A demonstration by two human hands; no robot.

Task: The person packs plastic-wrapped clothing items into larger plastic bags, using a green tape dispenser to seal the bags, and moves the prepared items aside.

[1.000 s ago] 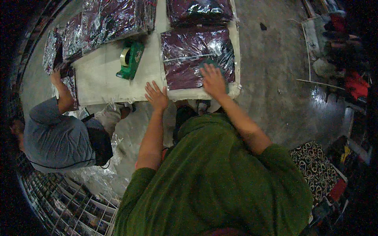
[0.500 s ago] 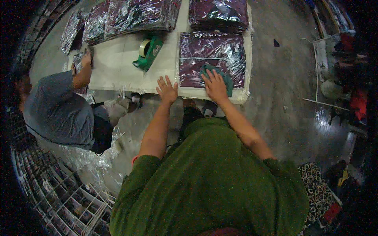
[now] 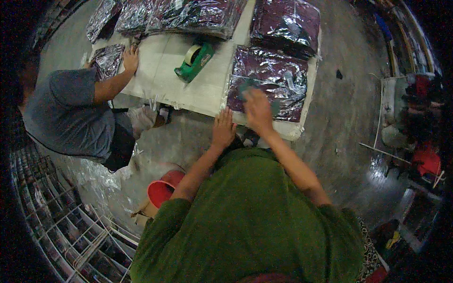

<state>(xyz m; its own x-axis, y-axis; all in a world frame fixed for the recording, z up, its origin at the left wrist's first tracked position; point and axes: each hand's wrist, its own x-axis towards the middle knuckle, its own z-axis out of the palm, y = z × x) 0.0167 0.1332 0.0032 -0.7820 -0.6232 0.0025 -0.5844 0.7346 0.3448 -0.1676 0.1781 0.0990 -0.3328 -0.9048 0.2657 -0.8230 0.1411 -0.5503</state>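
A maroon folded textile in clear, shiny plastic [image 3: 283, 78] lies at the table's near right corner. My right hand [image 3: 258, 109], smeared by motion, is over its near left part with a dark green cloth [image 3: 245, 89] at the fingertips; much of the cloth is hidden or blurred. My left hand [image 3: 223, 128] rests at the table's near edge, beside the package's lower left corner. Its fingers are stretched out, and nothing is in it. Left of the package, a green tape dispenser [image 3: 192, 66] with a roll of tape stands on the pale table [image 3: 158, 70].
More plastic-wrapped maroon packages [image 3: 188, 19] are stacked along the far side, with another stack [image 3: 285, 26] at far right. On the left, a person in grey [image 3: 71, 113] touches a smaller wrapped package [image 3: 107, 61]. A red bucket [image 3: 163, 191] stands on the floor near my left arm.
My right hand and the cloth have moved across the package. My left hand has come right, toward the package's corner. The other person's hand has shifted right. The view has turned, showing the bucket.
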